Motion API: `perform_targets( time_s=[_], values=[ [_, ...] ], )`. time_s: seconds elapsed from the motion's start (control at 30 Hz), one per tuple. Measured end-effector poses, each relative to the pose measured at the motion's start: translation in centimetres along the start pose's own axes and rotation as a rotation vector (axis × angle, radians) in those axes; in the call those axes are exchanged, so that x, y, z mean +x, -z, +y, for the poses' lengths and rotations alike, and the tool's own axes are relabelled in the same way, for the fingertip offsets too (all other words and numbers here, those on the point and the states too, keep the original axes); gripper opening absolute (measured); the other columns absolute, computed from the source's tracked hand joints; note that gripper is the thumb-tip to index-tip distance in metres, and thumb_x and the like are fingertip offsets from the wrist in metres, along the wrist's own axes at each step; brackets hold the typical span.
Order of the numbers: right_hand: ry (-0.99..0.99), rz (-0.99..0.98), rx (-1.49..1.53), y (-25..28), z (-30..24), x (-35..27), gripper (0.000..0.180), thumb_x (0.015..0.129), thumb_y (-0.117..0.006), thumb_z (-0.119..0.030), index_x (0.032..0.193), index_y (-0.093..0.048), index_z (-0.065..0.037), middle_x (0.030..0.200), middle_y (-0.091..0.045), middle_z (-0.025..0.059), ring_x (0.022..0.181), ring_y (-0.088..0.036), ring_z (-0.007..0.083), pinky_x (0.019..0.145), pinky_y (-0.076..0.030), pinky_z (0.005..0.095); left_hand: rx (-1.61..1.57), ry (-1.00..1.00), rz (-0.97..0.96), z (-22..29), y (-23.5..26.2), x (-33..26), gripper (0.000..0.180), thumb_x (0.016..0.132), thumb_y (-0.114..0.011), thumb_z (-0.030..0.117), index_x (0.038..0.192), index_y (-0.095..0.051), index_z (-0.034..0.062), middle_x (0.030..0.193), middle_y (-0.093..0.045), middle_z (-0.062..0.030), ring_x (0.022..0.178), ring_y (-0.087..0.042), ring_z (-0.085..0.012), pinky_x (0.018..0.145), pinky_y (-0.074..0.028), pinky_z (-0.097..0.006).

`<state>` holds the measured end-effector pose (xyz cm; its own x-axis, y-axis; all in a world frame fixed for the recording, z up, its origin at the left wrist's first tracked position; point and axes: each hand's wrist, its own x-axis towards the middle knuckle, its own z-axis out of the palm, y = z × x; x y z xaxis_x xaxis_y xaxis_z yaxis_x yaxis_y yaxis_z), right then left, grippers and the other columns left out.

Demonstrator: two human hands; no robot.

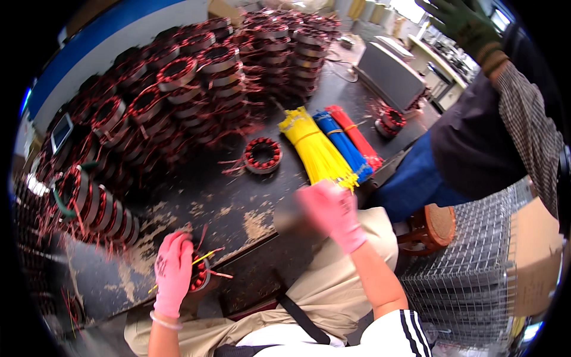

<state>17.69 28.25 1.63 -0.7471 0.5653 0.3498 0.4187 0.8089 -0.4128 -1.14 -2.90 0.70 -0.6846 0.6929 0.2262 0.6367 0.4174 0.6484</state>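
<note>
Head view shows a wound stator ring (203, 278) at the near edge of the bench (196, 205), its left side held in the pink-gloved left hand (173, 271). Its body looks weighty and rigid, its leads soft and easily snagged; the outer rim seems the safest hold. Red coils line it, and yellow and reddish leads stick out. The right hand (333, 215) blurs by the yellow wire bundle (315, 146); I cannot tell its grip.

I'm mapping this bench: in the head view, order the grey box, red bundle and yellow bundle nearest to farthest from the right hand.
1. Yellow bundle, just ahead.
2. Red bundle, ahead and right.
3. Grey box, far back, right.
</note>
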Motion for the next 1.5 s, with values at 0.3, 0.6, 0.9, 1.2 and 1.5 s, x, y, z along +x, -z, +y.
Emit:
perform_targets(
  time_s=[0.3, 0.6, 0.9, 1.2, 1.5],
  values=[
    [-0.829, -0.177, 0.614, 4.1, 18.2, -1.4, 0.045, 0.1, -0.062, -0.049, 0.093, -0.073, -0.006, 0.081, -0.071, 0.003, 0.072, -0.064, 0.0118, 0.069, -0.051, 0.0284, 0.065, -0.068, -0.024, 0.0, -0.5, -0.1, 0.023, 0.097, -0.057, 0.007, 0.116, -0.065, -0.0023, 0.125, -0.062, -0.0173, 0.109, -0.062, -0.0355, 0.094, -0.05, -0.041],
    [-0.744, -0.062, 0.776, 6.4, 16.3, -2.6, 0.031, 0.099, -0.064, -0.032, 0.082, -0.068, -0.006, 0.076, -0.066, 0.0001, 0.062, -0.057, 0.0078, 0.056, -0.044, 0.0234, 0.085, -0.084, -0.032, 0.0, -0.4, 0.1, 0.025, 0.097, -0.058, 0.008, 0.118, -0.064, -0.002, 0.125, -0.062, -0.0187, 0.109, -0.061, -0.0368, 0.096, -0.049, -0.042],
    [-0.443, -0.386, 1.081, 11.8, -6.3, -6.6, 0.026, 0.091, -0.068, -0.011, 0.067, -0.058, -0.007, 0.061, -0.057, -0.0008, 0.052, -0.049, 0.0078, 0.048, -0.036, 0.0284, 0.257, -0.724, 0.282, 7.9, 0.9, 0.1, 0.053, 0.085, -0.077, 0.028, 0.126, -0.059, -0.0005, 0.131, -0.059, -0.0174, 0.115, -0.06, -0.04, 0.095, -0.051, -0.053],
    [0.08, -0.735, 1.163, 5.2, -12.3, -4.2, 0.007, 0.087, -0.07, -0.007, 0.091, -0.071, -0.002, 0.077, -0.062, 0.0082, 0.066, -0.06, 0.022, 0.063, -0.049, 0.0346, 0.337, -0.808, 0.389, 8.9, 5.7, -2.6, 0.038, 0.066, -0.084, 0.01, 0.102, -0.077, 0.0157, 0.095, -0.059, -0.0026, 0.086, -0.068, -0.0214, 0.074, -0.06, -0.035],
    [-0.158, -0.922, 0.834, -9.6, -13.6, 1.0, 0.022, 0.095, -0.066, -0.018, 0.108, -0.07, -0.001, 0.082, -0.066, 0.003, 0.074, -0.058, 0.0111, 0.069, -0.05, 0.0297, 0.067, -0.125, 0.263, 2.5, -0.6, -1.3, 0.029, 0.087, -0.072, 0.002, 0.115, -0.068, 0.0079, 0.104, -0.058, -0.0131, 0.084, -0.066, -0.0298, 0.068, -0.054, -0.038]
  ],
)
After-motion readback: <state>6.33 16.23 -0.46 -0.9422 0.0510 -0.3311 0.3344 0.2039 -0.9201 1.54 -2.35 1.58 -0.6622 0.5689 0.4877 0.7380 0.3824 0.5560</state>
